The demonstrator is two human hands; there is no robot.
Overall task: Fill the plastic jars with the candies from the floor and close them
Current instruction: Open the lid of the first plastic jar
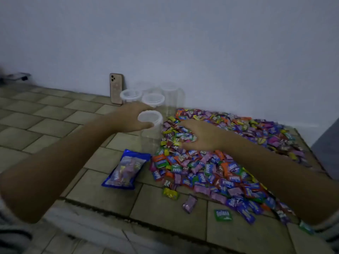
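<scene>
Head view: the left hand (131, 118) grips a clear jar (151, 138) near its rim, thumb in front and fingers behind. The jar stands upright on the tiled floor (55, 114) just beside the candy pile (211, 167). The right hand (201, 134) lies palm-down on the pile with its fingertips buried, so I cannot tell whether they clasp any candies.

head: worn on the person | faces forward-down | near the tiled floor (55, 114) | far wall (183, 43) closes the view

Open floor (45, 114) L of jars (153, 99); bag (126, 169) nr side, candy heap (238, 143) R.
</scene>
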